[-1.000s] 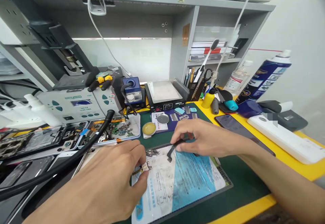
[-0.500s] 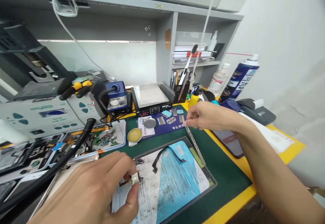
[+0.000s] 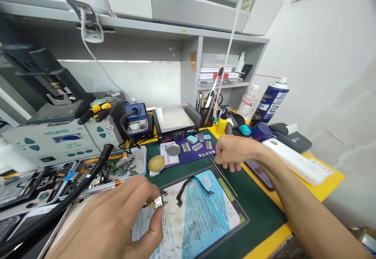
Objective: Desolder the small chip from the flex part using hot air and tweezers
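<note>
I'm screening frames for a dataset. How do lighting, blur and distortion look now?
Head view throughout: bright, fairly even light; the left hand, holding a small metal part, looms large near the lens; the spray can leans, probably wide-angle stretch; fine print on the blue-and-white sheet is too soft to read.

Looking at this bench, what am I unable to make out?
In the head view:
Right hand: its curl hides whether it grips the slim metal tool.
Small metal part: left hand covers some of it.
Printed sheet: fine lettering too small to read.
Black hose: left edge cuts it off.
</note>
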Demonstrator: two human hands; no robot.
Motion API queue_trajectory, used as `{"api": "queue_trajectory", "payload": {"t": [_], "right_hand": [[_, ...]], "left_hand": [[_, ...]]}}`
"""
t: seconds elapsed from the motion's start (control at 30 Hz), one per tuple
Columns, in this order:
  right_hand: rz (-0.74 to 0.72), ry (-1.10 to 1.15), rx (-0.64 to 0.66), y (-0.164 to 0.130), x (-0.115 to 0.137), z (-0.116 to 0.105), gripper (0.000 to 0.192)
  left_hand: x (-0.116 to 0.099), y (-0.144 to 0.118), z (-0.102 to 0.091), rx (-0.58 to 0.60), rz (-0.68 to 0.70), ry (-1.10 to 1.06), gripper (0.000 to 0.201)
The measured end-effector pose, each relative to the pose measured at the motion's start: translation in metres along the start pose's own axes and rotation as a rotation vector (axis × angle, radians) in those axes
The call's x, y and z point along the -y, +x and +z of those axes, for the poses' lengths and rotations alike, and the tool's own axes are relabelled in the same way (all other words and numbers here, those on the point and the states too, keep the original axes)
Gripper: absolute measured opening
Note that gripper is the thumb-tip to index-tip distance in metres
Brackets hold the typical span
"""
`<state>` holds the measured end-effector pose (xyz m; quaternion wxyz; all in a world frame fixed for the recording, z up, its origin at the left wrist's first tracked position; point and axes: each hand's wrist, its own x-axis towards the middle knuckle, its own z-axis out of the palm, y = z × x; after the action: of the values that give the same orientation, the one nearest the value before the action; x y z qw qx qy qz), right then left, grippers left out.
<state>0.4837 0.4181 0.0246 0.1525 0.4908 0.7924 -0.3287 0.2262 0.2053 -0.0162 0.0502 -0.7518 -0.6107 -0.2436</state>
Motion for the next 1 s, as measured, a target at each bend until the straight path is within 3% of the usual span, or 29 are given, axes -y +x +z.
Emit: {"api": "queue_trajectory", "payload": {"t": [0.2,0.43,0.57,0.7,0.77,0.83,0.93,1.0], "right_hand": [[0.048,-0.035,0.014,0.002,-0.002,0.002,0.024],[0.059,-0.061,-0.064,0.005,0.003,0.006,0.024],[-0.01,0.02,-0.148,-0.005,0.007,0.003,0.022],[-0.193,0.22,-0.205,-0.021,0.018,-0.001,0.014],[-0.266,0.32,-0.238,-0.025,0.024,0.002,0.008],[-0.325,0.448,-0.251,-0.025,0.03,0.007,0.014],[-0.431,0.856,-0.164,-0.022,0.035,0.015,0.031],[-0.471,1.167,-0.049,-0.02,0.036,0.018,0.023]], "left_hand": [[-0.003,0.006,-0.005,-0.031,0.052,0.052,0.007],[-0.008,0.009,-0.004,-0.087,-0.036,-0.019,0.016],[-0.01,0.011,-0.01,-0.109,-0.1,-0.091,0.018],[-0.019,0.014,-0.018,-0.126,-0.176,-0.288,0.016],[-0.024,0.015,-0.02,-0.161,-0.276,-0.445,0.018],[-0.027,0.016,-0.019,-0.19,-0.404,-0.581,0.021],[-0.025,0.016,-0.017,-0.167,-0.495,-0.681,0.028],[-0.023,0.016,-0.015,-0.155,-0.502,-0.712,0.03]]}}
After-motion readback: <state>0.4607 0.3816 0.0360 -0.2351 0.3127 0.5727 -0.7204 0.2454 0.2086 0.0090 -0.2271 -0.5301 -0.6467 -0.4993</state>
